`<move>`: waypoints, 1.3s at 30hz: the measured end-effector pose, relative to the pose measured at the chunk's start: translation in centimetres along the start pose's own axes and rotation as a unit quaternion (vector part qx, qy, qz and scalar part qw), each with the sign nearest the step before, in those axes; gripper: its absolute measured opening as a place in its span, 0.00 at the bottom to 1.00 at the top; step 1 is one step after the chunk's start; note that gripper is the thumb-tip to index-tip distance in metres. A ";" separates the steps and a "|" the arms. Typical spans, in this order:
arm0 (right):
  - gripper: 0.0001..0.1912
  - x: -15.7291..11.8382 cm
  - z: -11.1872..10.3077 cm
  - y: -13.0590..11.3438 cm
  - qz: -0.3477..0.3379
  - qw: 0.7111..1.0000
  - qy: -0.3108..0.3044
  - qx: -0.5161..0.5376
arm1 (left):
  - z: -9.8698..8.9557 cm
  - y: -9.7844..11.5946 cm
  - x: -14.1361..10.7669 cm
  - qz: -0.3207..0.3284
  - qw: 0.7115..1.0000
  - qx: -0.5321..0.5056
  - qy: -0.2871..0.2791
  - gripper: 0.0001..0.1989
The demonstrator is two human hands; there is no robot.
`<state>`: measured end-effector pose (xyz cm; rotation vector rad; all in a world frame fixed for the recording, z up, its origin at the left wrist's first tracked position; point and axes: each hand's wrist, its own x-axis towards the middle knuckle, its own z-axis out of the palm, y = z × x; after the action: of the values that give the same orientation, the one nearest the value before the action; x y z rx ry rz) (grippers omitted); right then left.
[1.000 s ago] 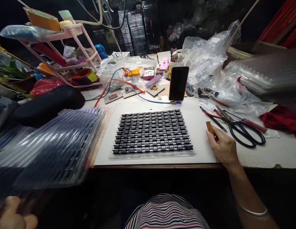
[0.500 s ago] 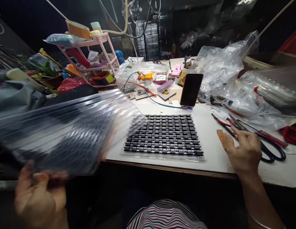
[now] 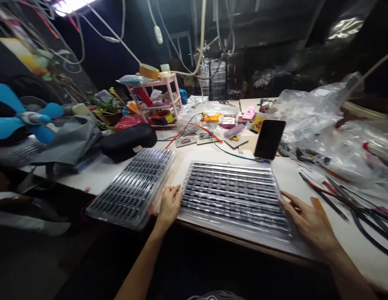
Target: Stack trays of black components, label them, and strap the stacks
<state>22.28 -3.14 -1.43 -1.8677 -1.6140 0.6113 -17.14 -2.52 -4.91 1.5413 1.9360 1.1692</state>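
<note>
A clear ribbed plastic tray [image 3: 231,200] lies over the rows of small black circuit boards at the table's front edge. My left hand [image 3: 169,203] is at its left edge, fingers closed together against the rim. At the right edge, my right hand [image 3: 308,218] holds the rim between thumb and fingers. A flat orange-brown piece [image 3: 319,208] shows behind the right hand; whether that hand also holds it I cannot tell. Left of my left hand lies a stack of similar filled trays [image 3: 131,187], slightly over the table edge.
A phone [image 3: 269,139] stands upright behind the tray, with a blue cable. Pliers and scissors [image 3: 353,200] lie at the right, before crumpled plastic bags [image 3: 309,112]. A black case [image 3: 128,141], a pink rack [image 3: 156,96] and a blue-bladed fan [image 3: 28,116] are at the left.
The clear tray has moved from the left onto the circuit boards. My left hand has come right to its edge, and my right hand has gone from beside the tools to the other edge.
</note>
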 end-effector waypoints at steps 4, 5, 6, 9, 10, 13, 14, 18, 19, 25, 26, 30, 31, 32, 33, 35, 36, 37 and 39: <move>0.32 1.1 0.2 0.9 -0.042 0.996 0.020 -0.072 | 0.4 -0.1 0.2 0.029 0.999 0.026 -0.001 0.19; 0.31 1.5 0.2 1.1 -0.049 0.996 0.025 -0.074 | 0.3 0.1 0.4 0.038 0.999 0.021 -0.019 0.19; 0.31 1.9 0.2 1.2 -0.053 0.995 0.026 -0.075 | 0.2 0.4 0.8 0.049 0.998 0.012 -0.045 0.19; 0.31 3.2 0.4 1.5 -0.063 0.994 0.023 -0.088 | 0.1 1.1 2.0 0.078 0.991 -0.018 -0.104 0.19; 0.31 3.6 0.6 1.6 -0.072 0.992 0.023 -0.102 | 0.1 1.3 2.4 0.084 0.990 -0.022 -0.108 0.18; 0.27 3.8 1.4 1.3 -0.140 0.973 0.024 -0.180 | 0.4 1.8 2.7 0.080 0.991 0.006 -0.106 0.18; 0.25 3.7 1.8 1.1 -0.171 0.959 0.030 -0.222 | 0.6 1.9 2.6 0.073 0.991 0.034 -0.106 0.19; 0.23 2.8 3.1 -0.5 -0.284 0.870 0.060 -0.399 | 1.5 2.6 1.3 0.063 0.977 0.180 -0.098 0.22; 0.23 2.7 3.3 -0.9 -0.309 0.847 0.061 -0.429 | 1.7 2.8 1.1 0.070 0.971 0.205 -0.099 0.22; 0.21 4.2 3.6 -1.9 -0.390 0.744 0.039 -0.541 | 1.5 3.4 2.0 0.116 0.950 0.260 -0.130 0.22; 0.21 4.6 3.4 -1.7 -0.393 0.741 0.031 -0.544 | 1.1 3.5 2.2 0.112 0.952 0.246 -0.144 0.22; 0.16 6.7 2.2 -0.8 -0.379 0.794 -0.041 -0.474 | -2.5 3.0 1.1 0.118 0.969 0.100 -0.190 0.22; 0.14 7.2 1.9 -0.9 -0.379 0.808 -0.050 -0.448 | -3.8 2.7 0.3 0.123 0.975 0.068 -0.172 0.22; 0.13 7.5 1.8 -1.4 -0.382 0.820 -0.046 -0.424 | -5.3 2.3 -0.7 0.124 0.982 0.045 -0.136 0.21; 0.12 7.7 1.8 -2.2 -0.391 0.827 -0.034 -0.403 | -6.9 1.8 -1.7 0.119 0.989 0.032 -0.086 0.19; 0.14 7.4 2.8 -5.2 -0.418 0.832 -0.028 -0.364 | -10.3 0.6 -3.7 0.097 0.994 0.031 0.040 0.16; 0.15 7.0 3.8 -7.2 -0.433 0.832 -0.047 -0.344 | -12.0 -0.2 -4.6 0.083 0.990 0.044 0.107 0.15; 0.17 6.6 5.1 -9.4 -0.450 0.828 -0.086 -0.322 | -13.6 -1.0 -5.4 0.068 0.981 0.067 0.170 0.14; 0.17 5.7 8.6 -14.0 -0.484 0.811 -0.174 -0.279 | -16.1 -2.9 -6.6 0.048 0.956 0.131 0.257 0.14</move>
<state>7.32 4.97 2.29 -0.9703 -2.8839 -0.0109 -28.74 -14.56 0.77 1.5856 2.4570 1.5247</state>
